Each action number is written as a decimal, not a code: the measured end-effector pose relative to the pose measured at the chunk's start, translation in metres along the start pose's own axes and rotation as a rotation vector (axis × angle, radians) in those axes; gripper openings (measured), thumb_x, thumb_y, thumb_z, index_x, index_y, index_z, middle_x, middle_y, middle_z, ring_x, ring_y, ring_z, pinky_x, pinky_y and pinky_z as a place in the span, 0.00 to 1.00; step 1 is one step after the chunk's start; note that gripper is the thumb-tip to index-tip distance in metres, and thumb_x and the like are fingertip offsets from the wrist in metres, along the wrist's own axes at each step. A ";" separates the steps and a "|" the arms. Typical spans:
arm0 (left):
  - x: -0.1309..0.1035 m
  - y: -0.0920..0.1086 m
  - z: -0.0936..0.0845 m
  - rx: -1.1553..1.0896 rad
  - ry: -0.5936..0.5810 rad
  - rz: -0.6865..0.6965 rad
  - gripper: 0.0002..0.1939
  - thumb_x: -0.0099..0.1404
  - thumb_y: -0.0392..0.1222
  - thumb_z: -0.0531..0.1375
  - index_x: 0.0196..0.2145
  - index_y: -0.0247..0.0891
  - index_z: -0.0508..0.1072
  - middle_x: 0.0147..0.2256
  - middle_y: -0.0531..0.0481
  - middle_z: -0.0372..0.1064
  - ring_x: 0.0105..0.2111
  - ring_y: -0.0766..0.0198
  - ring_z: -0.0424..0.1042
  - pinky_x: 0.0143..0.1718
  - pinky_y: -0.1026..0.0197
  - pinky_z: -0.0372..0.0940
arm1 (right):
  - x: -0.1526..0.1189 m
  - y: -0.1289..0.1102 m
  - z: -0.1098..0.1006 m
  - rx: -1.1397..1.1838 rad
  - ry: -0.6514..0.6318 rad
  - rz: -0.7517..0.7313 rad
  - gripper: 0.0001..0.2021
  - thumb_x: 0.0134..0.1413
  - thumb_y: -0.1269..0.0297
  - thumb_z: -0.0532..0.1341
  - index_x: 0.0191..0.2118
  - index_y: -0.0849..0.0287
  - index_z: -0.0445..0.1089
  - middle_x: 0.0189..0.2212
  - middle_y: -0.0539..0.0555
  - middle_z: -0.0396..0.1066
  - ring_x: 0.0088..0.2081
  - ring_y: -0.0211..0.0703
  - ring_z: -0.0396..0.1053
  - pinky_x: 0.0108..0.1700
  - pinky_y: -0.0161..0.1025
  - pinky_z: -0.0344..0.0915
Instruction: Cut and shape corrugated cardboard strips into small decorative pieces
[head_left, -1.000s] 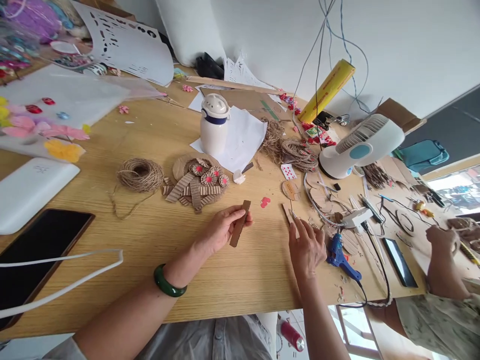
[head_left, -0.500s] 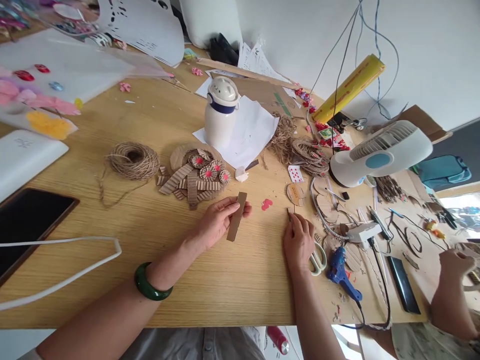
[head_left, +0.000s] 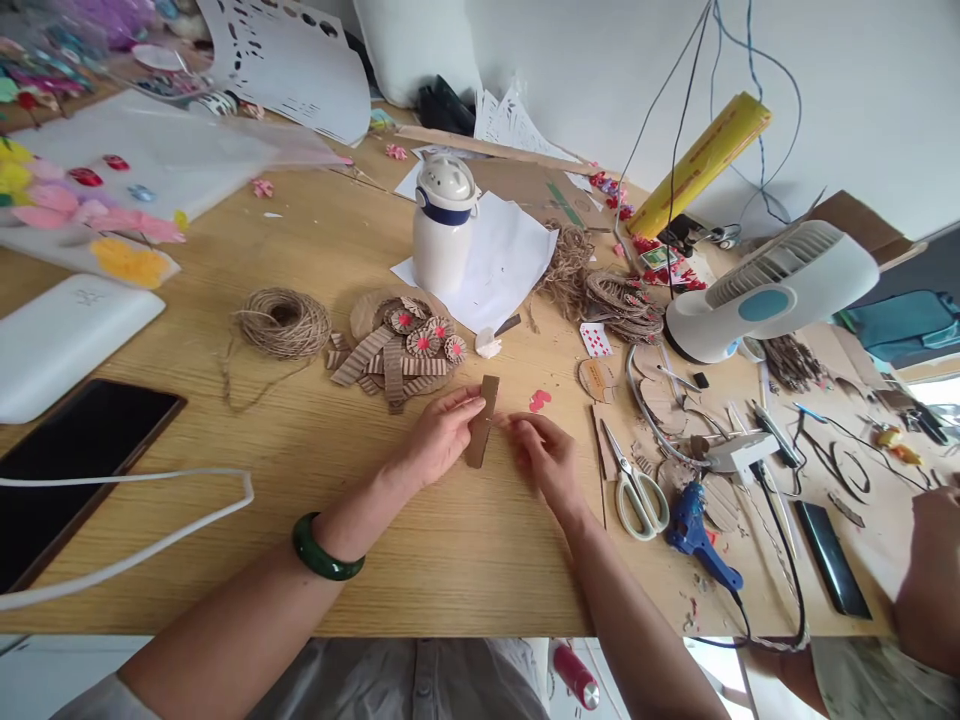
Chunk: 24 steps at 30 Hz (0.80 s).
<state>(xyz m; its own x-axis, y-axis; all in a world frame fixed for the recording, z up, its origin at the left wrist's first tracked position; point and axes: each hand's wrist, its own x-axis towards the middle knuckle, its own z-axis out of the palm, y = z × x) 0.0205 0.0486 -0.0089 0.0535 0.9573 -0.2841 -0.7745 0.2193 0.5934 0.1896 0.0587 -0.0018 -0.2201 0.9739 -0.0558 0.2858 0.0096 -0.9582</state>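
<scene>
A narrow brown cardboard strip (head_left: pixel 484 425) is pinched upright in my left hand (head_left: pixel 442 435), which wears a green bangle on its wrist. My right hand (head_left: pixel 546 455) is just right of the strip, its fingers curled and slightly blurred; whether it holds anything small is hidden. Beyond my hands lies a round cardboard piece (head_left: pixel 394 372) with corrugated strips and rosettes with red centres. Small red paper pieces (head_left: pixel 540 400) rest past my right hand. Scissors (head_left: pixel 639 500) and a cardboard piece (head_left: pixel 604 440) lie to its right.
Twine (head_left: pixel 283 325) and a dark phone (head_left: pixel 82 450) are at the left. A white bottle (head_left: pixel 442 235) stands at the back. On the right are a blue glue gun (head_left: pixel 697 540), a white fan (head_left: pixel 780 290), cables and another person's arm (head_left: pixel 930 580).
My right hand has left the cardboard piece beside the scissors and moved left, close to the strip. The scissors are now uncovered. The view has shifted slightly.
</scene>
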 end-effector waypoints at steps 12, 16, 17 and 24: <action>0.002 -0.003 -0.005 0.077 -0.102 0.070 0.10 0.59 0.40 0.65 0.38 0.36 0.82 0.42 0.44 0.79 0.44 0.60 0.74 0.44 0.62 0.67 | 0.021 0.004 0.028 0.522 -0.257 0.158 0.15 0.46 0.54 0.71 0.37 0.58 0.76 0.23 0.46 0.72 0.15 0.27 0.56 0.15 0.27 0.52; 0.000 -0.003 -0.006 0.235 -0.067 0.176 0.14 0.62 0.46 0.65 0.44 0.39 0.80 0.43 0.47 0.78 0.43 0.61 0.74 0.47 0.60 0.67 | 0.020 0.006 0.027 0.487 -0.201 0.132 0.15 0.46 0.54 0.71 0.38 0.57 0.75 0.20 0.44 0.68 0.14 0.27 0.55 0.13 0.27 0.52; -0.001 -0.002 -0.006 0.291 -0.044 0.205 0.15 0.62 0.47 0.66 0.44 0.38 0.80 0.43 0.47 0.78 0.44 0.60 0.74 0.48 0.60 0.66 | 0.020 0.006 0.028 0.471 -0.193 0.129 0.16 0.46 0.54 0.72 0.38 0.57 0.75 0.21 0.44 0.69 0.14 0.27 0.54 0.13 0.27 0.51; -0.005 0.006 -0.003 0.508 0.058 0.280 0.16 0.59 0.47 0.68 0.43 0.36 0.81 0.43 0.46 0.80 0.45 0.57 0.76 0.48 0.59 0.69 | 0.018 0.004 0.030 0.448 -0.191 0.099 0.14 0.49 0.53 0.70 0.37 0.57 0.75 0.23 0.46 0.70 0.15 0.27 0.56 0.15 0.28 0.53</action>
<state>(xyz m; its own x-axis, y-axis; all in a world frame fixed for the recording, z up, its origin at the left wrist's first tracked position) 0.0135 0.0443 -0.0066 -0.1554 0.9832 -0.0960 -0.3536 0.0353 0.9347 0.1592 0.0697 -0.0150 -0.3907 0.9060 -0.1629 -0.1055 -0.2199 -0.9698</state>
